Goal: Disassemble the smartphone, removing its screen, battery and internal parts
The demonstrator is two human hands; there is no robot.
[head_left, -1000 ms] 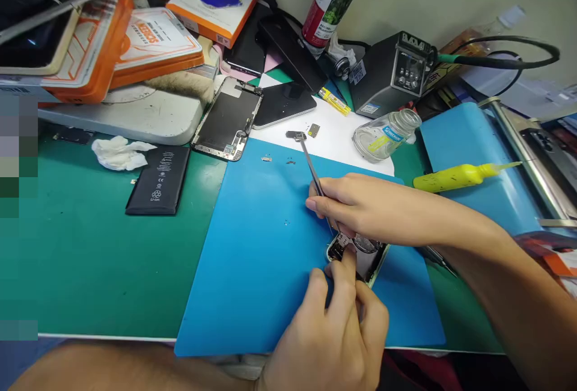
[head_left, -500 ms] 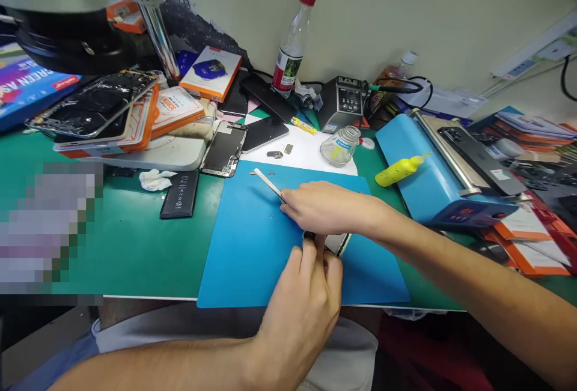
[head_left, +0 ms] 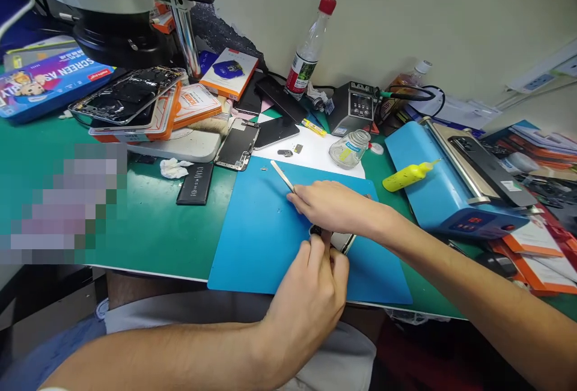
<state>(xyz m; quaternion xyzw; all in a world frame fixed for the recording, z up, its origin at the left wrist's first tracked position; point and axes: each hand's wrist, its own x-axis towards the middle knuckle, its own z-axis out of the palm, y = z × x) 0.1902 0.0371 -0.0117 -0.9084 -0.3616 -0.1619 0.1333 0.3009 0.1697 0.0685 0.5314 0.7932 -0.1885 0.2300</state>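
Observation:
A phone (head_left: 346, 241), opened up, lies on the blue mat (head_left: 252, 241), mostly hidden under both hands; a pale inner area and its edge show. From below, my left hand (head_left: 311, 289) closes its fingers at the phone's near side. A small dark rounded piece (head_left: 316, 230) shows at its fingertips; I cannot make out what it is. My right hand (head_left: 328, 203) reaches across above the left, pinching a slim white stick-like tool (head_left: 283, 176) whose rounded end points up and left. The right hand's working fingertips are partly hidden. Tiny bits (head_left: 264, 169) lie on the mat.
Left of the mat are a phone battery (head_left: 195, 184), crumpled tissue (head_left: 175, 168) and a phone screen (head_left: 237, 143). A microscope (head_left: 121, 12) overhangs stacked phones and boxes. Behind stands a glass jar (head_left: 349, 149); at right, a yellow squeeze bottle (head_left: 408, 177) and blue machine (head_left: 451, 199).
The camera view has shifted, so the bench appears slightly farther right. Both hands keep nearly the same pose at the phone, and the white tool stays in the right hand.

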